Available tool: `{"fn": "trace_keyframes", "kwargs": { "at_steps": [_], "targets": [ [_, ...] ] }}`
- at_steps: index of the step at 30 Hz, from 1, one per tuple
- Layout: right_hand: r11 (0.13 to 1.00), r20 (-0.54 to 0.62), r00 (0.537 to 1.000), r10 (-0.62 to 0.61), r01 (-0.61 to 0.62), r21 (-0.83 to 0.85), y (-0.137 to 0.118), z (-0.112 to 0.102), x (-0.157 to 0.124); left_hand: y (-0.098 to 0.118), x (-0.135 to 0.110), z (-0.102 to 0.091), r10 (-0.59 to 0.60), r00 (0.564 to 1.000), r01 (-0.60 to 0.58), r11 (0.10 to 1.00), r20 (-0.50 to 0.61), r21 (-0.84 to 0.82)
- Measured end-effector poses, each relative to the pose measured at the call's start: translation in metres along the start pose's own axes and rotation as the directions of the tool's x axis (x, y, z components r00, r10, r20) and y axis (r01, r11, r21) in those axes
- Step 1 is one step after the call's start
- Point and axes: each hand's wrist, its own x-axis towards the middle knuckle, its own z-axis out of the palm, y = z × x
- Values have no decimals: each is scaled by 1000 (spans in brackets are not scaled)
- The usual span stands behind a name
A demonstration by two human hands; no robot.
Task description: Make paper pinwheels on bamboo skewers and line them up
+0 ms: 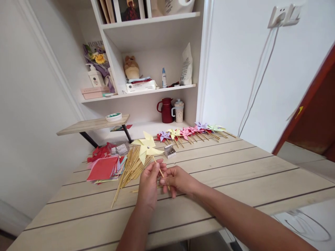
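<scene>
A pale yellow paper pinwheel on a thin wooden stick stands tilted above the table, a silver pin at its centre. My left hand is closed around the stick just below the paper blades. Lower down, my right hand pinches the same stick between thumb and fingers. Behind the left hand lies a pile of loose wooden sticks. A small open box of metal pins sits just beyond the hands, to the right of the blades.
Coloured paper squares are stacked at the left, beside red paper scraps and a clear bag. Several pinwheels lie in a row along the table's back edge. A raised wooden stand bears a round white container. Shelves rise behind, holding a red jug.
</scene>
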Motion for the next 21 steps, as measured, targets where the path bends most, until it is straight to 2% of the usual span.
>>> {"fn": "trace_keyframes", "kwargs": {
  "at_steps": [7,15,18,21],
  "targets": [
    [994,-33,996,-83,85,70,4,1,2,1,-1,0,21,1000,-21,1000,3,14],
    [997,18,999,-51,50,59,6,-1,4,0,1,-3,-12,999,13,1000,-48,14],
    [999,41,998,-37,36,17,8,-2,4,0,1,-3,-24,999,25,999,-42,33],
    [991,40,998,-57,62,-122,2,-9,0,1,2,-5,-1,999,2,999,-33,32]
  ]
}}
